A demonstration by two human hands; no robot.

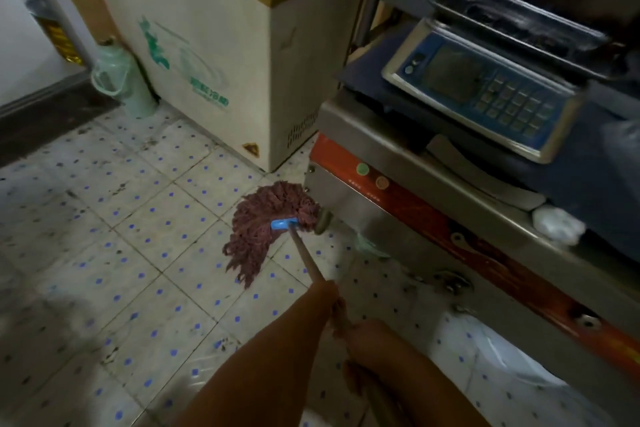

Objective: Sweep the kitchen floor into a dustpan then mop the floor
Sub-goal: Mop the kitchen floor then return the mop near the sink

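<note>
Mop (266, 225) head lay at twelve o'clock, both hands (349, 326) gripping its handle (306, 258); strands might snag the steel unit's (398, 218) foot.

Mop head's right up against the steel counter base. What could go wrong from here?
1. The mop head lies against the counter's corner foot; strands could snag there.
2. Both hands, left and right, grip the handle close together, so control may be weak.
3. The green jug by the freezer could get knocked.
</note>
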